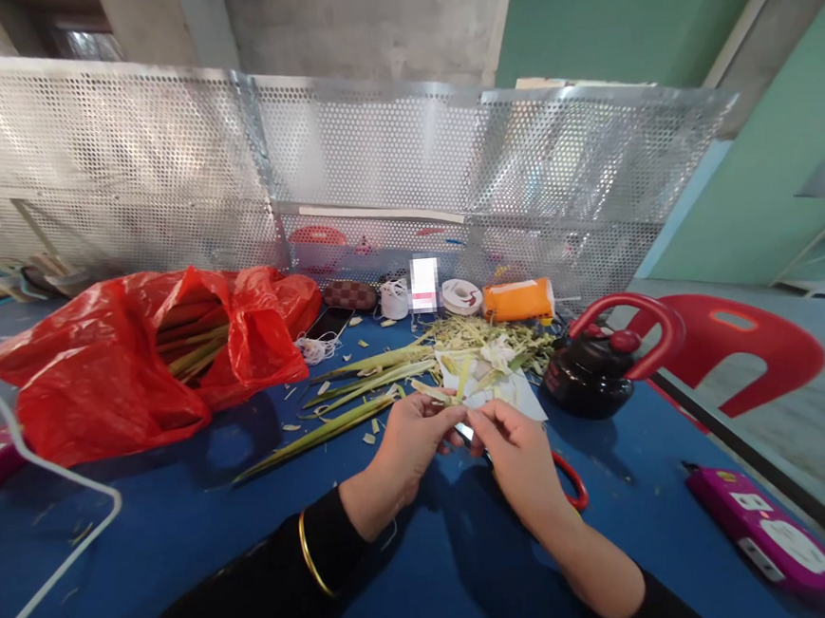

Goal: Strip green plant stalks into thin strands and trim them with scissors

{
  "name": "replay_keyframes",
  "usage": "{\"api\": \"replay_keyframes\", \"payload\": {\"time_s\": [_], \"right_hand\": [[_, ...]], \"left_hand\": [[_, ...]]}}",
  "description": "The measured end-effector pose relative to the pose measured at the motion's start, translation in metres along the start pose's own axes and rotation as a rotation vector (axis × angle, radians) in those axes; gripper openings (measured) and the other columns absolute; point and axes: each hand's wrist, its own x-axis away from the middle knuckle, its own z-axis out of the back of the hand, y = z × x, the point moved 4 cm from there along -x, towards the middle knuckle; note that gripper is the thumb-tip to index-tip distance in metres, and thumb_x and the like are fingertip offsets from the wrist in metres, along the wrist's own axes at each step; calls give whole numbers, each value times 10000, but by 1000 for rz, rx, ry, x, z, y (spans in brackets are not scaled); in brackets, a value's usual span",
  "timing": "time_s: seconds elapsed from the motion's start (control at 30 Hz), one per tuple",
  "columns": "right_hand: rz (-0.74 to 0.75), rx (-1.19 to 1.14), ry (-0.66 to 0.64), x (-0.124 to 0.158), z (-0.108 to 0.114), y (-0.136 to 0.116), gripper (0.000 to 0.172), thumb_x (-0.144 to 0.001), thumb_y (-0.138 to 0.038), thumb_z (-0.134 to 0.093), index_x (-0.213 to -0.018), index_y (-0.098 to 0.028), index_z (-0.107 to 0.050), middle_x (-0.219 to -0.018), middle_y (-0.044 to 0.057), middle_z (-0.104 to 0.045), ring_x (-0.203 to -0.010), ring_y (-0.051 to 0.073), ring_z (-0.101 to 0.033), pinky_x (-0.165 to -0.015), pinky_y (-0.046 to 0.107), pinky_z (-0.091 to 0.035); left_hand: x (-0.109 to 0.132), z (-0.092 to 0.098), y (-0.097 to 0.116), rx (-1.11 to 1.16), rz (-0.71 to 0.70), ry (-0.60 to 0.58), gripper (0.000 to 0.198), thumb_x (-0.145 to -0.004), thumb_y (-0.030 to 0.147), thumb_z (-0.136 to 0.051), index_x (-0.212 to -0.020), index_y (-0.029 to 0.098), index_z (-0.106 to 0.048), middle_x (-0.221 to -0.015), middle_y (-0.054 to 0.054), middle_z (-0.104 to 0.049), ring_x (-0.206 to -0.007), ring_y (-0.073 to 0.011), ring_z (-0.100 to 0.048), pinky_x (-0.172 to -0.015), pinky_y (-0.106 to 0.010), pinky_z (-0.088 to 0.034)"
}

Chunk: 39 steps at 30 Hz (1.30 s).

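Both my hands meet over the blue table, in front of a heap of plant scraps. My left hand [402,448] is closed around a pale green plant piece [461,386] that sticks up past the fingers. My right hand [520,458] pinches at the near end of that piece, its fingertips nearly touching the left ones. Under the right hand lie scissors with a red handle [573,482]; their blades are mostly hidden. Long green stalks [336,429] lie beyond my left hand. A sheet of white paper [530,400] with peelings on it lies beyond the right one.
A red plastic bag [116,351] of stalks sits at left, near a white cable [75,469]. At right stand a black kettle [589,376] and a red chair [750,344]; a purple pack [769,528] lies nearer. An orange pouch [519,301] is before the perforated metal screen [371,141].
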Motion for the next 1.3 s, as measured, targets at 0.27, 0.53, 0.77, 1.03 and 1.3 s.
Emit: {"api": "replay_keyframes", "payload": {"time_s": [0.27,0.53,0.77,1.03,1.3], "right_hand": [[141,164,38,7,-1,-8,288,-870,-345,-490,-613,-217,-496,-508,-42,-470,-494,131,-404,-512,262,-296],[198,213,31,11,-4,-10,263,-877,-303,-483,-631,-213,-466,-552,-33,-470,-521,132,-402,-534,259,-296],[145,213,21,6,3,-10,245,-870,-351,-504,-681,-205,-553,-618,0,-562,-582,153,-466,-571,262,-339],[-168,-308,35,-8,13,2,276,-752,-435,-649,-677,-176,-589,-658,-5,-564,-641,152,-491,-571,248,-366],[-65,-244,107,-7,9,4,295,-731,-368,-644,-549,-185,-503,-524,-53,-458,-549,118,-398,-530,239,-328]], "left_hand": [[3,0,0,159,34,92,340,-575,295,-802,-833,129,-657,-597,11,-619,-473,-79,-534,-492,-205,-438],[0,1,-1,202,67,92,305,-563,268,-802,-795,117,-673,-606,6,-627,-442,-59,-513,-507,-207,-449],[0,7,4,160,107,94,247,-595,278,-783,-760,124,-685,-650,-10,-640,-479,-68,-538,-507,-205,-454],[6,-3,6,22,267,-175,292,-577,318,-797,-755,133,-657,-655,-7,-624,-513,-100,-589,-441,-188,-412],[8,-8,1,-83,210,-237,355,-627,410,-754,-794,118,-640,-561,38,-556,-389,-54,-480,-392,-179,-346]]}}
